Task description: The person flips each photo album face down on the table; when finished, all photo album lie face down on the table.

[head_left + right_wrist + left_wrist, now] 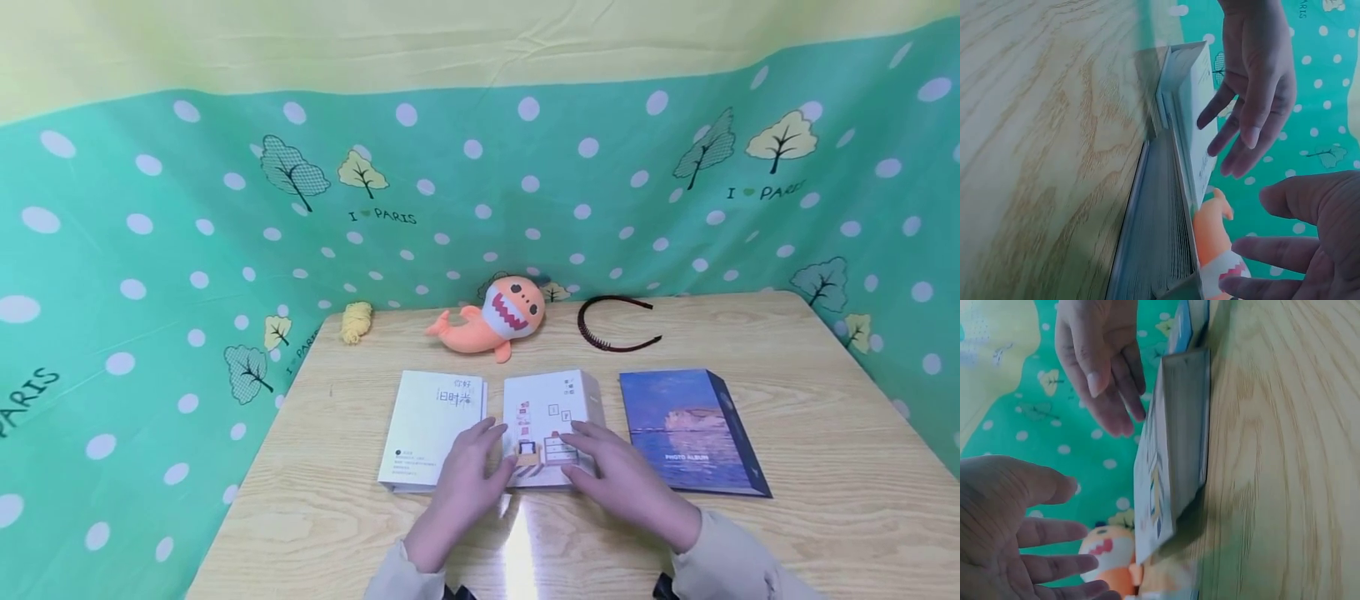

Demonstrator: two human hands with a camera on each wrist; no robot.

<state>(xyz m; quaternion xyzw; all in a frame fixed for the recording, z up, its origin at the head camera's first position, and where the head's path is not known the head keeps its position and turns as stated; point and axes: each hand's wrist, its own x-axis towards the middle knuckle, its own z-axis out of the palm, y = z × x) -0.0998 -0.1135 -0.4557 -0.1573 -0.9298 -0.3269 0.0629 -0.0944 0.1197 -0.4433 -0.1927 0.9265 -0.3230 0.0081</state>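
Three thick albums lie side by side on the wooden table. Over the white middle album (pixel 551 392), printed with small furniture drawings, hover both hands. My left hand (pixel 468 477) is by its left edge, fingers spread and loosely bent. Opposite it, my right hand (pixel 626 479) hangs over the right side, fingers relaxed. In the left wrist view, a gap shows between the hands and the album's cover (pixel 1155 469); neither holds anything. To the left is another white album (pixel 423 417) with Chinese lettering, and to the right a blue photo album (pixel 678 425) with a seascape cover.
Behind the albums lies an orange shark plush (pixel 480 329). A bundle of yellow yarn (pixel 356 322) sits at the table's back left, and a dark toothed headband (pixel 596 337) lies back right. Green dotted cloth (pixel 450 183) hangs along the back and left side.
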